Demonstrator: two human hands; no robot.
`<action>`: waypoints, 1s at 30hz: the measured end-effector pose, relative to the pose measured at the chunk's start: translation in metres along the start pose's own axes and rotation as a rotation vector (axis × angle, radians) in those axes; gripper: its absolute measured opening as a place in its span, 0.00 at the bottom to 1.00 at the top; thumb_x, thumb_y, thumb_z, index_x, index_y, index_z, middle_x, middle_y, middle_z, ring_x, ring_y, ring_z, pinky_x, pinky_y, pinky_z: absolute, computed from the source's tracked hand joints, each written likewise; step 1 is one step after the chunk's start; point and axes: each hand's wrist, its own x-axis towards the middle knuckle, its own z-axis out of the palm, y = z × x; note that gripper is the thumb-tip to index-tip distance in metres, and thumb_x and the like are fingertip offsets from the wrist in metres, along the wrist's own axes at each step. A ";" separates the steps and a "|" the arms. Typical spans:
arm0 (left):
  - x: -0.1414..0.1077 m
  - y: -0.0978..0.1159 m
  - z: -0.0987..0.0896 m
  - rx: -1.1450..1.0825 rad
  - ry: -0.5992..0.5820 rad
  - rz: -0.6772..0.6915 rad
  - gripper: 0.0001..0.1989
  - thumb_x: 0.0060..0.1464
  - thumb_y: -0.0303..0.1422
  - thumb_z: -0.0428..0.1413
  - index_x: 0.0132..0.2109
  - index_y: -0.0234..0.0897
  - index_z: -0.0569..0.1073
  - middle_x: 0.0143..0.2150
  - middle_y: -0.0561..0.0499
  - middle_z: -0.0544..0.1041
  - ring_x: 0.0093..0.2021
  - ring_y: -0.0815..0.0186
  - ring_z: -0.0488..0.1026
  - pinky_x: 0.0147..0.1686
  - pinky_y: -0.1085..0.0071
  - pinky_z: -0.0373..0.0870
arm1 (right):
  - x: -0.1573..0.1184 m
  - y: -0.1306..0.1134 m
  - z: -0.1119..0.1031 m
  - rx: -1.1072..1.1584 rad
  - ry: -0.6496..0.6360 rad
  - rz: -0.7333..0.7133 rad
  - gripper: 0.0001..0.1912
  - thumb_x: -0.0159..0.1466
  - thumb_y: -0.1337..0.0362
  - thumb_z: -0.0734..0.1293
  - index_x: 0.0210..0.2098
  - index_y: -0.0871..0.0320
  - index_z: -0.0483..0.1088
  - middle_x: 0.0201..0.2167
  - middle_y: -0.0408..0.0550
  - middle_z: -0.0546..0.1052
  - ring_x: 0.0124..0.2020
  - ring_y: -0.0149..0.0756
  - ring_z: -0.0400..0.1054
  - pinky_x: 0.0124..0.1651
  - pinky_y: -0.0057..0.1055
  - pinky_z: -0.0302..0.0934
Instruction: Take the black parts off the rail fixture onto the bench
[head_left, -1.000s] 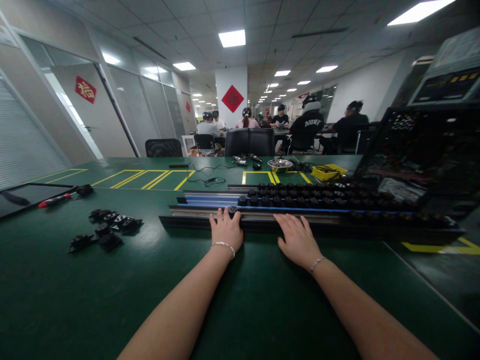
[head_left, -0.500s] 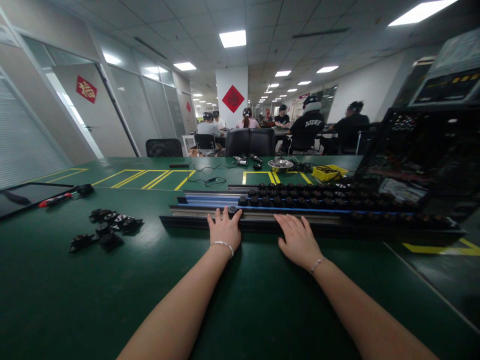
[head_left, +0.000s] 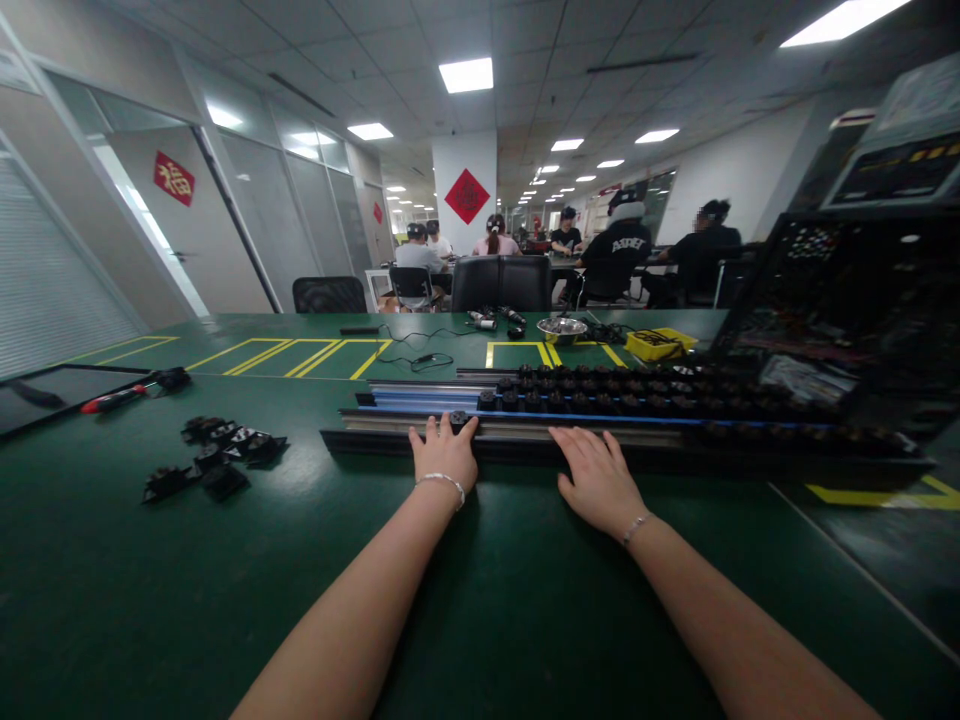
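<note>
My left hand (head_left: 444, 465) reaches over the near side of a long dark track rail (head_left: 517, 430). Its thumb and index finger are on either side of a small black socket module (head_left: 459, 419) in that rail, and the other fingers are spread over the edge. Further right, my right hand (head_left: 596, 472) lies flat with outstretched fingers over the same rail, holding nothing. Beyond are more rails with blue strips (head_left: 427, 399) and rows of black modules (head_left: 622, 403). Several loose black modules (head_left: 225, 445) lie on the green table to the left.
A red-handled screwdriver (head_left: 112, 400) lies by a dark tray (head_left: 45, 400) at left. A metal bowl (head_left: 561, 330), a yellow basket (head_left: 660, 346) and cables stand at the back. A dark parts rack (head_left: 847, 290) rises at right. Several people sit at tables beyond.
My left hand has shifted slightly left along the rail, and the small black module has moved left with it. My right hand stays in place.
</note>
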 end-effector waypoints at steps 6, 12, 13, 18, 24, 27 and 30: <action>0.002 -0.005 -0.008 0.006 -0.076 -0.013 0.29 0.51 0.33 0.47 0.61 0.56 0.58 0.64 0.44 0.58 0.63 0.47 0.51 0.56 0.41 0.47 | 0.000 -0.001 -0.001 0.006 -0.007 0.001 0.30 0.58 0.65 0.56 0.60 0.57 0.55 0.58 0.48 0.64 0.60 0.40 0.52 0.63 0.46 0.35; 0.003 -0.009 -0.011 0.018 -0.114 -0.033 0.29 0.51 0.33 0.48 0.61 0.56 0.57 0.64 0.44 0.57 0.64 0.46 0.51 0.56 0.39 0.46 | 0.000 0.000 -0.002 0.006 -0.009 0.003 0.30 0.58 0.65 0.56 0.60 0.57 0.55 0.58 0.48 0.64 0.59 0.41 0.52 0.63 0.46 0.35; 0.003 -0.009 -0.012 0.019 -0.119 -0.033 0.29 0.51 0.33 0.48 0.61 0.56 0.57 0.65 0.44 0.57 0.64 0.46 0.50 0.56 0.39 0.45 | 0.000 0.000 -0.002 0.005 -0.008 0.002 0.30 0.58 0.65 0.56 0.60 0.57 0.55 0.58 0.48 0.64 0.59 0.40 0.52 0.63 0.46 0.35; 0.003 -0.008 -0.015 0.028 -0.168 -0.039 0.30 0.52 0.33 0.47 0.63 0.55 0.54 0.65 0.44 0.55 0.64 0.47 0.49 0.56 0.39 0.44 | 0.000 0.000 -0.001 0.007 -0.012 0.006 0.30 0.57 0.65 0.56 0.60 0.57 0.55 0.58 0.48 0.64 0.59 0.41 0.53 0.63 0.46 0.35; 0.004 -0.009 -0.014 0.042 -0.182 -0.050 0.31 0.52 0.34 0.47 0.63 0.56 0.53 0.66 0.44 0.54 0.64 0.47 0.48 0.56 0.39 0.44 | 0.000 -0.001 -0.001 0.003 -0.013 0.006 0.30 0.57 0.65 0.56 0.60 0.56 0.55 0.58 0.47 0.64 0.59 0.40 0.53 0.63 0.46 0.35; 0.005 -0.011 -0.014 0.043 -0.187 -0.058 0.31 0.52 0.33 0.46 0.63 0.56 0.53 0.66 0.44 0.54 0.64 0.46 0.48 0.56 0.39 0.44 | 0.000 -0.001 -0.001 0.003 -0.019 0.007 0.30 0.57 0.65 0.56 0.60 0.56 0.55 0.58 0.47 0.64 0.59 0.40 0.52 0.63 0.46 0.35; 0.007 -0.013 -0.015 0.048 -0.195 -0.082 0.30 0.52 0.33 0.45 0.63 0.55 0.54 0.65 0.43 0.55 0.64 0.46 0.49 0.56 0.40 0.44 | 0.000 -0.001 -0.002 0.005 -0.025 0.008 0.30 0.58 0.65 0.56 0.60 0.56 0.55 0.58 0.47 0.64 0.60 0.40 0.52 0.63 0.46 0.35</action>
